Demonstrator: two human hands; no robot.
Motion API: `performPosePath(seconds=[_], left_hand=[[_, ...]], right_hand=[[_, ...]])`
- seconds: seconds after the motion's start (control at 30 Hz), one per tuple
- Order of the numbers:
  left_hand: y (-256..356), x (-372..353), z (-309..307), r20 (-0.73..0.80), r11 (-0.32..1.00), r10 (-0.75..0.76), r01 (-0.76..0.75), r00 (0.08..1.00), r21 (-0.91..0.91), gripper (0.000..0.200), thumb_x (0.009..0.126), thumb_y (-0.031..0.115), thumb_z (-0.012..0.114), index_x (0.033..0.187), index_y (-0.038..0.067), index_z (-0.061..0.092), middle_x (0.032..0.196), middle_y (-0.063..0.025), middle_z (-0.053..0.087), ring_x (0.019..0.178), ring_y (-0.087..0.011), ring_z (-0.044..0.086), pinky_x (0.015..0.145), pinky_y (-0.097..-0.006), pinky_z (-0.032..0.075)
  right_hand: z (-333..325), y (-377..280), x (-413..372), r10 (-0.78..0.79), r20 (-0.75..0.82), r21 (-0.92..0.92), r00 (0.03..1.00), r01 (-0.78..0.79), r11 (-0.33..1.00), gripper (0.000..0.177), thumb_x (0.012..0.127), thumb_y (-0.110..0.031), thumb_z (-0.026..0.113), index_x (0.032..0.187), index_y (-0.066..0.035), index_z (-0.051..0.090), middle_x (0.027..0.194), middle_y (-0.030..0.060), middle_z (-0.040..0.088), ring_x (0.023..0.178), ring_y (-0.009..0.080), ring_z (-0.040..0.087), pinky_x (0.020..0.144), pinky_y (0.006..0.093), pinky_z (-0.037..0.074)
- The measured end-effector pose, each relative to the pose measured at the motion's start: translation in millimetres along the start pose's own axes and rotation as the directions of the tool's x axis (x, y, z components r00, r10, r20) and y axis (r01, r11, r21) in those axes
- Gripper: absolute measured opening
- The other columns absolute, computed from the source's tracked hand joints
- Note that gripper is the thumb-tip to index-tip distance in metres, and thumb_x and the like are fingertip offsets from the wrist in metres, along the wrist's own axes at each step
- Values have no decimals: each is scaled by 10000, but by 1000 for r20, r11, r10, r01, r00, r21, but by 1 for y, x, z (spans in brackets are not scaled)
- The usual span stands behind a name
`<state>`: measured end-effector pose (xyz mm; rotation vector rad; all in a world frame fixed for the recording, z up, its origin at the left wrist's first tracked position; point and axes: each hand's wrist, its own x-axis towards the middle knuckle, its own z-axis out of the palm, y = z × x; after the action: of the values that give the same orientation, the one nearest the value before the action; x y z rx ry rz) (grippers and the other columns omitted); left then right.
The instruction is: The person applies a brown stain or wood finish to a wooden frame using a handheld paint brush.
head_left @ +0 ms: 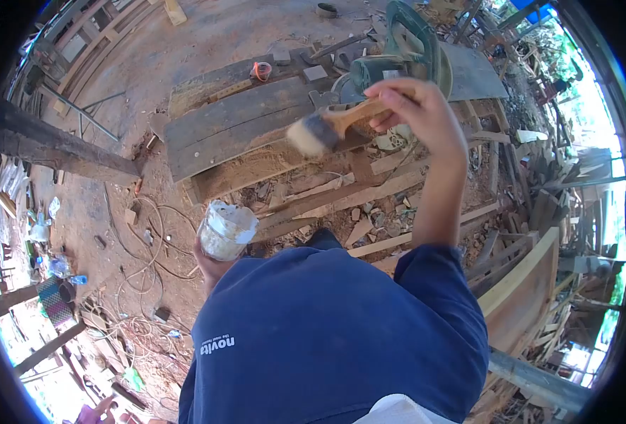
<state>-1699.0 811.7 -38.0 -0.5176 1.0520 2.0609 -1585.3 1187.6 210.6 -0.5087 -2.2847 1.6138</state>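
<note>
A wooden-handled paintbrush with pale bristles and a dark ferrule is gripped by its handle in my right hand, raised above the workbench. Its bristles point left and slightly downward. Low on the left, my left hand is wrapped around a paint can smeared with white, held close to my body. White paint coats the can's rim and side; most of my left hand's fingers are hidden behind it. The brush and the can are well apart.
A plank-topped workbench spans the middle, with a green circular saw at its right end. A small red-rimmed cup rests there. Scrap wood litters the ground, and a cable coils at left beside a dark post.
</note>
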Motion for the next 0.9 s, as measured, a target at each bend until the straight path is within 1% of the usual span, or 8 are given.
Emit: performPosePath(seconds=[0.1, 0.17, 0.33, 0.4, 0.5, 0.57, 0.63, 0.9], left_hand=[[13, 9, -17, 54, 996, 58, -62, 997, 70, 779, 847, 652, 383, 1461, 174, 346, 1480, -140, 353, 1343, -360, 357, 1076, -533, 326], [23, 32, -41, 326, 961, -173, 232, 929, -151, 796, 847, 659, 377, 1469, 166, 330, 1488, -142, 340, 1359, -360, 339, 1088, -539, 312], [40, 41, -32, 593, 948, -177, 298, 786, -111, 815, 849, 631, 464, 1444, 84, 351, 1418, -168, 439, 1290, -351, 444, 1077, -525, 348], [49, 48, -38, 587, 961, -218, 276, 779, -10, 812, 849, 629, 466, 1435, 78, 362, 1402, -173, 457, 1277, -348, 459, 1071, -516, 360], [69, 47, -41, 630, 948, -307, 284, 713, 139, 800, 850, 621, 467, 1416, 63, 380, 1360, -176, 502, 1249, -345, 492, 1054, -496, 386], [80, 48, -49, 626, 915, -381, 374, 680, 151, 799, 852, 614, 463, 1414, 52, 379, 1380, -181, 483, 1251, -349, 490, 1055, -496, 385], [93, 47, -53, 617, 910, -392, 385, 682, 153, 806, 855, 619, 450, 1418, 47, 373, 1396, -182, 468, 1255, -351, 487, 1054, -500, 386], [122, 58, -82, 577, 865, -487, 451, 655, 218, 806, 868, 622, 408, 1446, 63, 348, 1426, -169, 440, 1290, -353, 451, 1074, -512, 360]], right_hand=[[50, 9, -30, 56, -209, -141, 976, -87, 986, 240, 949, -162, 601, 1091, 20, 668, 834, 97, 704, 714, 138, 686, 662, 248, 571], [90, 22, -48, 140, -146, 39, 979, -136, 990, 215, 949, -137, 600, 1080, 15, 675, 850, 96, 699, 726, 137, 678, 649, 237, 560], [206, 44, -68, 239, 97, 278, 966, -257, 926, 193, 948, -104, 595, 1091, 3, 668, 885, 95, 697, 772, 124, 660, 707, 266, 550], [242, 49, -74, 231, 277, 91, 933, -265, 960, 211, 940, -143, 620, 1073, 16, 662, 903, 68, 706, 812, 114, 649, 728, 270, 522], [272, 39, -77, 163, 275, 197, 948, -221, 955, 217, 940, -169, 625, 1081, -9, 663, 905, 88, 708, 814, 115, 638, 722, 270, 507], [287, 41, -77, 221, 214, 263, 952, -274, 925, 196, 953, -142, 602, 1080, -6, 664, 885, 49, 700, 788, 93, 615, 717, 245, 504], [300, 42, -77, 201, -74, 111, 977, -192, 975, 203, 951, -151, 607, 1081, -4, 660, 905, 51, 700, 786, 92, 612, 718, 246, 503], [365, 49, -101, 165, -139, -3, 976, -167, 986, 246, 964, -167, 588, 1124, 14, 635, 981, 87, 698, 880, 108, 628, 778, 256, 501]])
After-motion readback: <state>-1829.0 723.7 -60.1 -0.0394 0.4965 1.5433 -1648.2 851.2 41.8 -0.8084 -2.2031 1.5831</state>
